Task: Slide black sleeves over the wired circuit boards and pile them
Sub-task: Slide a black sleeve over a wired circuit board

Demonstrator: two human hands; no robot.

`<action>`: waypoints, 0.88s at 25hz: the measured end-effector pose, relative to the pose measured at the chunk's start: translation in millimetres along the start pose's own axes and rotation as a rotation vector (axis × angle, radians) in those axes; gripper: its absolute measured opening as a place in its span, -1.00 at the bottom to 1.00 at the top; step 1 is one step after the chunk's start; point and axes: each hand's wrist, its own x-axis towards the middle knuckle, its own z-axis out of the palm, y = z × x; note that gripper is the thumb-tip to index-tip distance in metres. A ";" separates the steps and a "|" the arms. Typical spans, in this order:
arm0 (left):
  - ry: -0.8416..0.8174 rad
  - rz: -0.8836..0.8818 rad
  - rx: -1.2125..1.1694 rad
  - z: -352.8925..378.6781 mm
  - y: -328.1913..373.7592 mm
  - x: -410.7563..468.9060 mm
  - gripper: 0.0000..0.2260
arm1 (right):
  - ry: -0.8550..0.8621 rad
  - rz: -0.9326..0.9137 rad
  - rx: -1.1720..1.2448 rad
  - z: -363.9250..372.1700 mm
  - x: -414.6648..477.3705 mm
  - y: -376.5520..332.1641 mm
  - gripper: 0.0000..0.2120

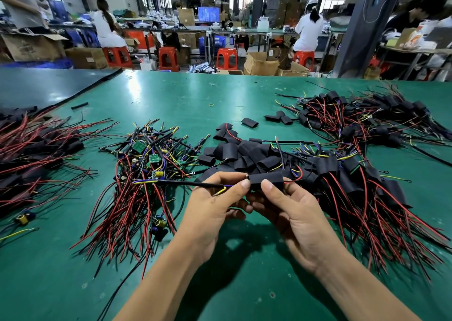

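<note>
Above the green table (234, 284), both hands hold one black sleeve (266, 179) with a wired board inside it. My right hand (291, 213) pinches the sleeve between thumb and fingers. My left hand (215, 206) pinches the sleeve's left end and its black, yellow and blue wires (186, 183), which stick out to the left. A heap of bare wired circuit boards (146, 169) lies left of the hands. Loose empty sleeves (247, 154) lie just behind them. Sleeved boards are piled at the right (362, 181).
Another pile of sleeved boards (367, 115) lies at the back right, and one more (31, 149) at the far left. A dark mat (44, 86) covers the back left corner. Beyond the table edge, people sit on red stools among cardboard boxes.
</note>
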 end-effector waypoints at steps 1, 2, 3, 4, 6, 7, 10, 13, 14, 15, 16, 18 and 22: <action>-0.009 -0.029 -0.030 0.0 0.2 0.1 -0.83 | -0.005 -0.013 -0.015 0.4 -0.3 0.1 -0.82; -0.010 -0.043 -0.048 -0.2 0.1 0.2 -0.81 | -0.012 -0.021 -0.028 0.3 -0.5 0.1 -0.82; -0.001 -0.043 -0.052 -0.3 -0.1 0.7 -0.79 | -0.022 -0.023 -0.036 0.1 -0.7 0.4 -0.80; 0.014 -0.031 -0.047 -0.3 -0.4 1.1 -0.78 | -0.033 -0.023 -0.041 -0.4 -1.0 0.9 -0.77; 0.054 0.001 -0.036 -0.1 -1.7 2.0 -0.80 | -0.050 -0.018 -0.045 -2.1 -0.5 3.4 -0.67; 0.075 0.013 -0.027 0.4 -2.6 2.8 -0.84 | -0.053 -0.015 -0.045 -2.9 -0.1 4.5 -0.64; 0.111 0.021 -0.028 1.1 -4.0 2.7 -0.92 | -0.046 -0.016 -0.064 -4.4 0.3 4.2 -0.59; 0.072 -0.040 -0.108 0.8 -0.7 2.2 -0.89 | -0.025 -0.008 -0.084 -4.9 0.3 0.9 -0.56; 0.051 -0.065 -0.138 0.5 1.2 2.2 -0.88 | -0.021 -0.004 -0.066 -5.0 0.4 -0.3 -0.56; 0.032 -0.086 -0.163 0.1 2.9 2.5 -0.86 | -0.019 -0.001 -0.036 -5.0 1.2 -1.4 -0.57; 0.016 -0.099 -0.183 0.0 4.2 2.9 -0.85 | -0.017 0.001 -0.002 -5.5 1.7 -2.7 -0.58; -0.011 -0.111 -0.207 0.4 5.2 3.3 -0.83 | -0.020 0.008 0.047 -6.3 2.7 -6.0 -0.65; -0.025 -0.067 -0.167 0.1 4.5 2.0 -0.81 | -0.020 0.015 0.036 -7.2 2.1 -7.7 -0.79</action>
